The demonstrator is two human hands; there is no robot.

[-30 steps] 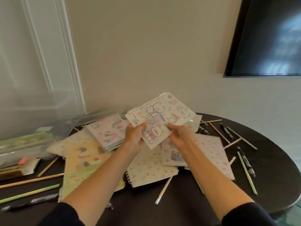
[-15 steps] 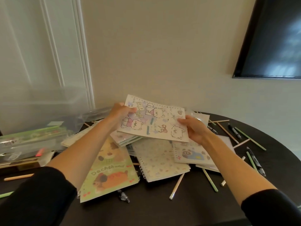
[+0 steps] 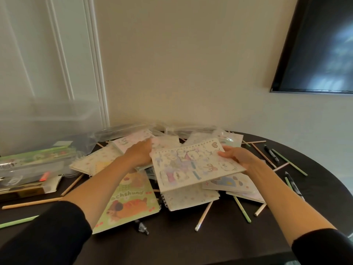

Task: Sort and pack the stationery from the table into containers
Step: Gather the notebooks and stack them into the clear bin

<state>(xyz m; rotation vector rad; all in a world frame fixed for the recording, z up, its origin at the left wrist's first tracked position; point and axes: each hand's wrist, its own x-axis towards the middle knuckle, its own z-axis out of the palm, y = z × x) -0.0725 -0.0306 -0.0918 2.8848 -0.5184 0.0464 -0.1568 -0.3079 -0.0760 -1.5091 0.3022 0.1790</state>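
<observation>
A spiral notebook with cartoon cats (image 3: pixel 194 165) hangs tilted just above the heap of notebooks in the middle of the dark round table (image 3: pixel 191 243). My right hand (image 3: pixel 236 157) grips its right edge. My left hand (image 3: pixel 139 154) lies at its left edge, over a stack of pale notebooks (image 3: pixel 131 142); motion blur hides whether its fingers hold anything. Under them lie a green dachshund notebook (image 3: pixel 129 203) and a dotted spiral notebook (image 3: pixel 189 199). A clear plastic container (image 3: pixel 47 119) stands at the back left.
Clear pencil cases with stationery (image 3: pixel 28 167) lie at the left. Loose pencils (image 3: pixel 203 216) and black pens (image 3: pixel 271 153) are scattered around the heap, mostly on the right. A wall runs right behind the table, and a dark screen (image 3: pixel 321 44) hangs at the upper right.
The cat notebook has dropped lower and shifted right, now almost flat over the heap. My left hand has slid off its top corner to its left edge.
</observation>
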